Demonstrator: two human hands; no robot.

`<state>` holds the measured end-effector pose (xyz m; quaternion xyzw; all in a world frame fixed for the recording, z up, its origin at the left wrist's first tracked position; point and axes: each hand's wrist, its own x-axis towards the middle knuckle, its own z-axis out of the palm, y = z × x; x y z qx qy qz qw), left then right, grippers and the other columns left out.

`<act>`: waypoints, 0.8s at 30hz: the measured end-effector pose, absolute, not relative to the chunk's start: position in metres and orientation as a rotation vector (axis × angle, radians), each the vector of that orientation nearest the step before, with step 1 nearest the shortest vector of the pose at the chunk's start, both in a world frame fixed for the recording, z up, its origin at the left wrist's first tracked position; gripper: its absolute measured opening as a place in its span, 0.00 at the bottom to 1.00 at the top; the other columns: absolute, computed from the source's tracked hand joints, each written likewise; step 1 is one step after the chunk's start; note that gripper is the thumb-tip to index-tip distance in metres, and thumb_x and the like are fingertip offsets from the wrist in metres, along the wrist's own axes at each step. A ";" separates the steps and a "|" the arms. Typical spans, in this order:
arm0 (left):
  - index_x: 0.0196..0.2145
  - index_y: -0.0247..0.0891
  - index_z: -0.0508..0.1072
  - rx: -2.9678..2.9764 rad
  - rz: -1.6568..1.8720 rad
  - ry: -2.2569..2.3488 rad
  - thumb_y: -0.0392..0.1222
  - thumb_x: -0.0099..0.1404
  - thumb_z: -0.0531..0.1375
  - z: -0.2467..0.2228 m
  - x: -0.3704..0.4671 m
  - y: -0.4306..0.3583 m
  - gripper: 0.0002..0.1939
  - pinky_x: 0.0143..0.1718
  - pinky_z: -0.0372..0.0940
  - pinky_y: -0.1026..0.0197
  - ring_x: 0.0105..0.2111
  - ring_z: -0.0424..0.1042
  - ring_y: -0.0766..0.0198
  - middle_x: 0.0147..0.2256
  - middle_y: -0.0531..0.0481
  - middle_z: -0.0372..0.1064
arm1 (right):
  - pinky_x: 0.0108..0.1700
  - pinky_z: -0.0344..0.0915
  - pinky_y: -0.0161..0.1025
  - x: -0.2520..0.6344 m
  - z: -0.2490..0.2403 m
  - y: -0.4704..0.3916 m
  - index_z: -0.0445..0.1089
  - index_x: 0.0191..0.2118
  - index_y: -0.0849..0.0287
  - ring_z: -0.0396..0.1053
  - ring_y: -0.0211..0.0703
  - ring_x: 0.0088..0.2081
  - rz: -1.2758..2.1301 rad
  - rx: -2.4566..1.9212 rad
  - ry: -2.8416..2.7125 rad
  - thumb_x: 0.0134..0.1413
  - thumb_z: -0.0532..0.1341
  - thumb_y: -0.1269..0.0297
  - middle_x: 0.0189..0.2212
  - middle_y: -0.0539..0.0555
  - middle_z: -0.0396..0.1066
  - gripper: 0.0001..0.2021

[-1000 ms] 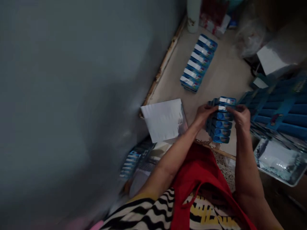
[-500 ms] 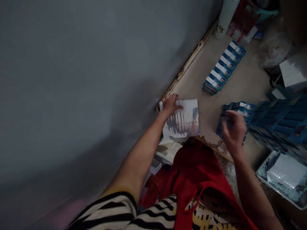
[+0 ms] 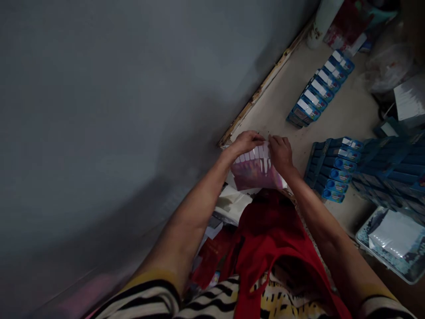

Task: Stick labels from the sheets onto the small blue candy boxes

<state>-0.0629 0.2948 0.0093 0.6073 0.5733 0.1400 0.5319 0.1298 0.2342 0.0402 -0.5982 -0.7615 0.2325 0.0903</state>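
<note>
A glossy sheet of labels [image 3: 257, 173] lies at the table's near corner, with a row of small white rectangles along its upper part and a pinkish sheen below. My left hand [image 3: 248, 141] is closed at the sheet's upper edge, its fingertips pinching there. Close beside it, my right hand [image 3: 281, 153] is also closed, with thumb and fingers drawn together on the same edge. The fingertips of both hands almost meet; whether a single label is lifted between them is too small to tell.
Blue boxes with white labels [image 3: 318, 91] stand in a row on the table [image 3: 262, 117]. More blue boxes [image 3: 332, 170] are stacked at right, beside a larger stack [image 3: 392, 168]. A tray [image 3: 411, 279] holds a white packet. A grey wall [image 3: 116, 110] borders the left.
My right hand has moved left from above the blue boxes to the sheet and closed. My left hand has shifted slightly right, and the sheet now shows white labels and a pink sheen.
</note>
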 end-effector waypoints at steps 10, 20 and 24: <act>0.28 0.42 0.83 1.255 0.286 1.436 0.43 0.56 0.65 0.003 -0.072 0.291 0.06 0.34 0.62 0.61 0.27 0.70 0.61 0.26 0.51 0.76 | 0.60 0.63 0.54 0.139 0.043 0.189 0.78 0.57 0.58 0.70 0.60 0.57 0.789 -1.772 -2.324 0.70 0.59 0.68 0.56 0.64 0.79 0.15; 0.45 0.39 0.82 1.460 0.612 1.711 0.52 0.67 0.68 0.048 -0.040 0.277 0.16 0.63 0.62 0.47 0.62 0.68 0.43 0.55 0.36 0.74 | 0.30 0.58 0.35 0.170 0.153 0.150 0.75 0.35 0.54 0.63 0.39 0.25 1.208 -1.953 -1.101 0.58 0.66 0.54 0.22 0.44 0.65 0.10; 0.47 0.35 0.82 0.907 0.602 1.213 0.72 0.61 0.65 0.089 -0.003 0.232 0.35 0.45 0.72 0.54 0.43 0.79 0.52 0.44 0.37 0.80 | 0.29 0.60 0.35 0.196 0.180 0.143 0.75 0.33 0.55 0.63 0.39 0.27 1.290 -1.960 -0.918 0.54 0.69 0.49 0.24 0.46 0.68 0.14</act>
